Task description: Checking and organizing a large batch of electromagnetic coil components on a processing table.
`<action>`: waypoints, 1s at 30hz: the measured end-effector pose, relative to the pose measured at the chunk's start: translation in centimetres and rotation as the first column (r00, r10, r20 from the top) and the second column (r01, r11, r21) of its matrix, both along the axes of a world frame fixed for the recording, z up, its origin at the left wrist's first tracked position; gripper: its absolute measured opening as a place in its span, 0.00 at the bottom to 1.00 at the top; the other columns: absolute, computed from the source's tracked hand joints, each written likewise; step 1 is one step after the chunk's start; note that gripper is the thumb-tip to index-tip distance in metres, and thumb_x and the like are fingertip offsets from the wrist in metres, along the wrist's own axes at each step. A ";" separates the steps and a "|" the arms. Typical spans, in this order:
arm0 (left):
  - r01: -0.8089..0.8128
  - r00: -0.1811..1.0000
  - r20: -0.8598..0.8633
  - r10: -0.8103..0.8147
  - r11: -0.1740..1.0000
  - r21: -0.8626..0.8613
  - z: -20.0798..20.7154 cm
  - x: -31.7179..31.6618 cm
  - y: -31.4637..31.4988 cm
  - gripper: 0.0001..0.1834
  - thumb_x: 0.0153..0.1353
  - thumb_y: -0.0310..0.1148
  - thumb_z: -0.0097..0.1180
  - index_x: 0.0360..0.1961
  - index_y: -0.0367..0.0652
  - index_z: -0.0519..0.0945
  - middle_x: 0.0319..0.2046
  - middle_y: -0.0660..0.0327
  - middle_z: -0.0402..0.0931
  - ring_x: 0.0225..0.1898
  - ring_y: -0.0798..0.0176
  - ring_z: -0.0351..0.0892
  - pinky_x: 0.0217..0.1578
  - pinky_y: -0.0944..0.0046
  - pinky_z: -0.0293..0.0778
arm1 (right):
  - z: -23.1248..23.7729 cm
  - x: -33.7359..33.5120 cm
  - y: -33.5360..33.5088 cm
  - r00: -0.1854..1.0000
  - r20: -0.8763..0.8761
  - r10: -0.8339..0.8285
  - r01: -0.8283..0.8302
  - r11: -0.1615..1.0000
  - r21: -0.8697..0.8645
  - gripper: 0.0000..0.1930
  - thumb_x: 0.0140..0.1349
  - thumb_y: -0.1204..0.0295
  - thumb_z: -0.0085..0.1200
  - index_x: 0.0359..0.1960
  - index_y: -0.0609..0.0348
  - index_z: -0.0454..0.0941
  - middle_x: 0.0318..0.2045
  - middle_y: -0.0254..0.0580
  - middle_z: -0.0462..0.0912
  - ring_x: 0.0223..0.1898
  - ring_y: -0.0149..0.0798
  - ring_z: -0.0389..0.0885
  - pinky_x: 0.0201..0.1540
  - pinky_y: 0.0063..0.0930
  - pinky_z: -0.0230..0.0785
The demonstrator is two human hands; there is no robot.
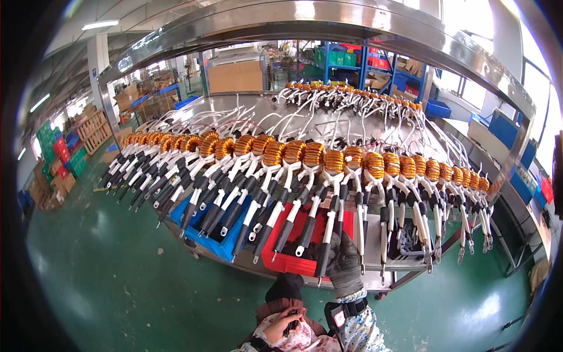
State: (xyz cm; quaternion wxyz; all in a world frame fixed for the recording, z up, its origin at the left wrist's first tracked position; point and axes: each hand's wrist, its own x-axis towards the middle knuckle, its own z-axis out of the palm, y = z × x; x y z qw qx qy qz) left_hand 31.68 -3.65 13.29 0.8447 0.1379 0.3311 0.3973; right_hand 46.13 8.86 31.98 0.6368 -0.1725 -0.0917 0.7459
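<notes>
A long row of copper-wound ring coils (312, 155) lies along the near edge of a metal shelf. Their white leads hang over the edge, with black sleeves (283, 236) and metal lugs at the tips. My right hand (345, 267), in a grey glove, is raised to the leads right of centre. Its fingers close around a coil lead (341, 206), whose lower end they hide. Close to my body, my bare left hand (282, 325) is curled around a small black object (291, 322), mostly covered by the fingers.
Below the leads, a blue bin (226, 245), a red bin (305, 265) and a grey bin (407, 249) stand on a lower shelf. A second coil row (352, 91) lies farther back. A metal frame bar (281, 16) crosses overhead. Workbenches (469, 141) stand at right.
</notes>
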 end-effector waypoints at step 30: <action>0.002 0.984 -0.179 0.015 0.996 0.094 0.6 -0.2 -0.1 0.08 0.59 0.34 0.51 0.35 0.40 0.73 0.17 0.64 0.71 0.15 0.75 0.66 0.15 0.75 0.59 | -11.6 3.7 -1.6 0.446 0.890 -0.097 -0.244 0.944 0.224 0.19 0.62 0.59 0.44 0.46 0.62 0.70 0.38 0.39 0.76 0.36 0.30 0.73 0.41 0.26 0.67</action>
